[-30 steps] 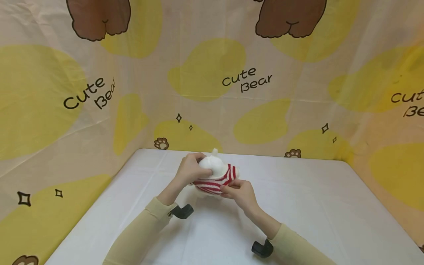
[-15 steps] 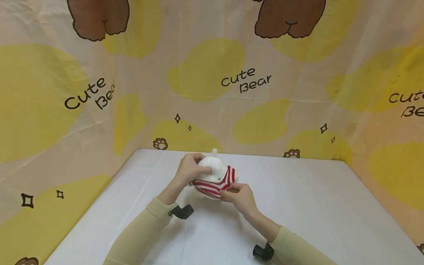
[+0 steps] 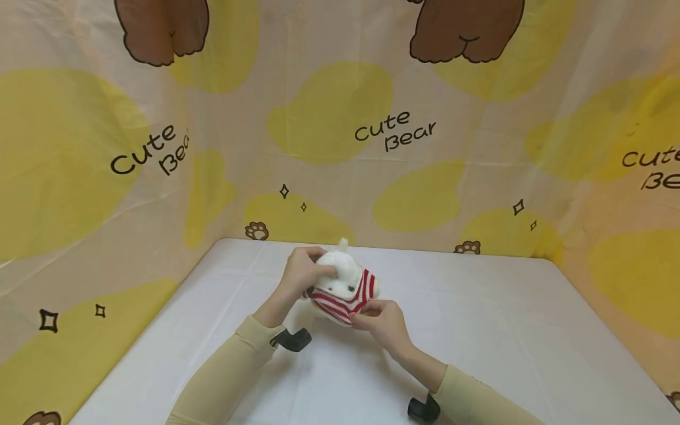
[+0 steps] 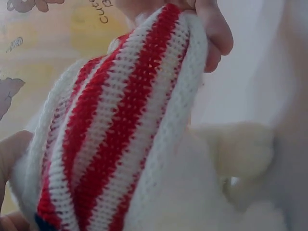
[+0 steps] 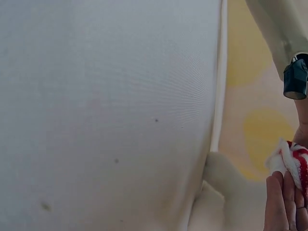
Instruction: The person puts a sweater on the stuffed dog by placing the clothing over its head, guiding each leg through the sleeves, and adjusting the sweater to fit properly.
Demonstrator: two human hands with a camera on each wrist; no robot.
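A white plush toy (image 3: 340, 273) is held above the white table (image 3: 504, 330), near its far edge, between both hands. The toy's white upper part is gripped by the left hand (image 3: 301, 273), fingers curled round it. A red-and-white striped knit garment (image 3: 342, 298) is worn on the toy's lower part. The garment's lower edge is pinched by the right hand (image 3: 383, 321), thumb and fingers closed together on the knit. In the left wrist view the striped knit (image 4: 120, 120) is seen close up, stretched, with a fingertip (image 4: 216, 33) clamped on its top edge and white plush (image 4: 236, 154) beside it. In the right wrist view the fingers (image 5: 284, 202) are seen pinching the red-and-white fabric (image 5: 293, 163) at the frame's right edge; the tabletop (image 5: 110, 110) fills most of the frame. Beige sleeves (image 3: 234, 366) are worn on both arms. A bear-print cloth backdrop (image 3: 393, 130) is hung behind the table.
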